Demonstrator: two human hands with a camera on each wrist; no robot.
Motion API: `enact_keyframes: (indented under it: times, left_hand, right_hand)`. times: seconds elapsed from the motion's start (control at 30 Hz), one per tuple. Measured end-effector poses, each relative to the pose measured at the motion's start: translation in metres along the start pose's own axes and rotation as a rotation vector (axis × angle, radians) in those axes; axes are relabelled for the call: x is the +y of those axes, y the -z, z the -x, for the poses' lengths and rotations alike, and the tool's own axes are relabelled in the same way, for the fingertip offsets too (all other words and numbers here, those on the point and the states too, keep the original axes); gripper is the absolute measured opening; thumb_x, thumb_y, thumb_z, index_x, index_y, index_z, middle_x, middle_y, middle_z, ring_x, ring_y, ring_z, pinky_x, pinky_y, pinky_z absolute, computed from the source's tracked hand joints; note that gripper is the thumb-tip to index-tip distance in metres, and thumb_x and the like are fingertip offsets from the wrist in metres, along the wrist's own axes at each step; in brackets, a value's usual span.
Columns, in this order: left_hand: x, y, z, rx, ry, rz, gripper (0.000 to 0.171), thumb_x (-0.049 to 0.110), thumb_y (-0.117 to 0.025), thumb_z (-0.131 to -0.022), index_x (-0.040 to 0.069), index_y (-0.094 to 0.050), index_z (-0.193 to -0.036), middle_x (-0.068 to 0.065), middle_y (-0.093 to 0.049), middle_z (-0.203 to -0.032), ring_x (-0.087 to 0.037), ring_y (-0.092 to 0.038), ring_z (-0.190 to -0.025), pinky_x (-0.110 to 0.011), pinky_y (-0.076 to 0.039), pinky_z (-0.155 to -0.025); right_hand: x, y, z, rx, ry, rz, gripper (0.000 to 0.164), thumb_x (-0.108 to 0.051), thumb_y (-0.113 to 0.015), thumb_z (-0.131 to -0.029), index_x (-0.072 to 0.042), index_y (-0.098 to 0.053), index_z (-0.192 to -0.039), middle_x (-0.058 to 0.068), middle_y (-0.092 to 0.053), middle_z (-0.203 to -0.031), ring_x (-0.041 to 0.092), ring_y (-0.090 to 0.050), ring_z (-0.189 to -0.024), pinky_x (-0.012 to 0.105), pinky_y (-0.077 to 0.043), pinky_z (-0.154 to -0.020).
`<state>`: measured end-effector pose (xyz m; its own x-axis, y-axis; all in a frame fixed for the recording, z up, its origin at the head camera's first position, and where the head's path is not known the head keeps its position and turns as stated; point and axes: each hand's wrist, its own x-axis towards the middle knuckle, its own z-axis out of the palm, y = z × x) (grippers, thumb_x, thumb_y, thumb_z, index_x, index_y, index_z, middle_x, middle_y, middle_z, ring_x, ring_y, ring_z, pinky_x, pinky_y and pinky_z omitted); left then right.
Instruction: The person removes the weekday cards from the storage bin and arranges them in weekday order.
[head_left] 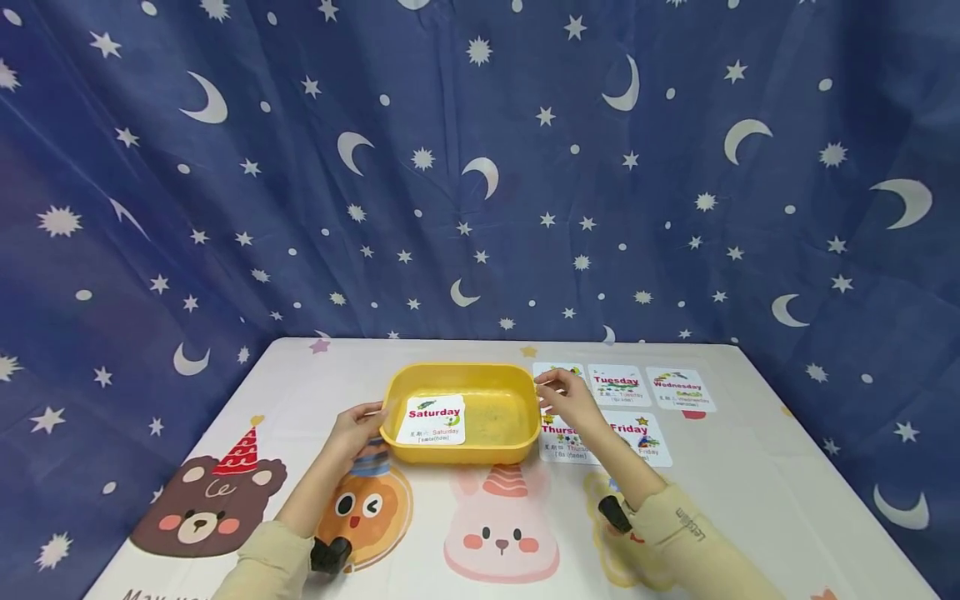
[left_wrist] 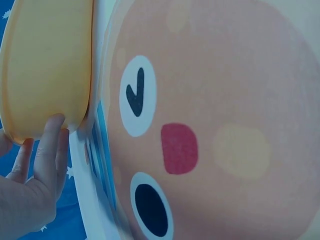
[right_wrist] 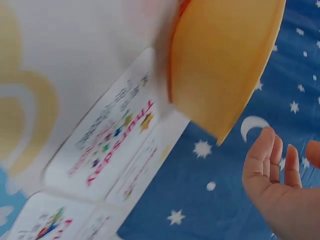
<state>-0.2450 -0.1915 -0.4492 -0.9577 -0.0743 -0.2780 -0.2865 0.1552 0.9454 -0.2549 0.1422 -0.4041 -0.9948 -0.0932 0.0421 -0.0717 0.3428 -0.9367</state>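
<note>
A yellow plastic basin [head_left: 465,454] sits near the middle of the table, and a Saturday card [head_left: 431,421] lies in its left part. My left hand [head_left: 356,432] holds the basin's left end, its fingers [left_wrist: 47,145] against the outer wall and the thumb by the rim. Just off the basin's right end is my right hand [head_left: 573,404], its fingers loosely bent with nothing between them. Beneath that hand and forearm lie a Thursday card [head_left: 566,450] and a Friday card [head_left: 652,437], both partly hidden.
Behind them is a row with a partly covered card [head_left: 558,367], a Tuesday card [head_left: 618,385] and a Wednesday card [head_left: 681,389]. The tablecloth [head_left: 420,575] has cartoon animals printed on it. A blue curtain [head_left: 480,250] with moons and stars hangs behind the table.
</note>
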Motion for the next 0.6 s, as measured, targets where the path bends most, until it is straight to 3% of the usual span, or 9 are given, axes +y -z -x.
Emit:
enact_keyframes:
  times: [0.13, 0.23, 0.4, 0.6]
  left_hand:
    - [-0.001, 0.001, -0.001, -0.007, 0.007, -0.001, 0.045, 0.018, -0.050, -0.098, -0.003, -0.041, -0.137, -0.028, -0.052, -0.127, -0.015, -0.065, -0.086, -0.032, -0.061, -0.074]
    - [0.000, 0.002, -0.002, 0.002, 0.007, 0.002, 0.044, 0.018, -0.050, -0.098, -0.002, -0.042, -0.136, -0.027, -0.051, -0.128, -0.013, -0.065, -0.084, -0.031, -0.061, -0.074]
    - [0.001, 0.002, -0.001, -0.003, 0.011, -0.005, 0.044, 0.018, -0.050, -0.098, -0.002, -0.042, -0.137, -0.028, -0.050, -0.130, -0.014, -0.065, -0.086, -0.032, -0.061, -0.075]
    - [0.001, 0.002, 0.000, -0.003, 0.009, -0.010, 0.044, 0.018, -0.050, -0.098, -0.002, -0.042, -0.137, -0.029, -0.050, -0.130, -0.015, -0.065, -0.087, -0.032, -0.061, -0.075]
  right_hand:
    - [-0.004, -0.018, -0.003, -0.084, 0.017, 0.063, 0.023, -0.007, -0.055, -0.092, 0.006, -0.057, -0.111, 0.019, -0.062, -0.095, 0.034, -0.062, -0.083, 0.038, -0.059, -0.073]
    - [-0.005, -0.030, -0.007, -0.168, 0.039, 0.128, 0.027, -0.009, -0.057, -0.091, 0.006, -0.057, -0.114, 0.018, -0.062, -0.095, 0.038, -0.061, -0.085, 0.036, -0.058, -0.071]
    - [-0.003, -0.047, -0.012, -0.209, 0.038, 0.188, 0.030, -0.008, -0.061, -0.088, 0.007, -0.057, -0.114, 0.015, -0.061, -0.089, 0.024, -0.058, -0.073, 0.020, -0.049, -0.060]
    - [-0.002, -0.058, -0.019, -0.228, 0.053, 0.243, 0.032, -0.007, -0.064, -0.086, 0.009, -0.056, -0.113, 0.016, -0.061, -0.087, 0.014, -0.050, -0.067, 0.018, -0.042, -0.057]
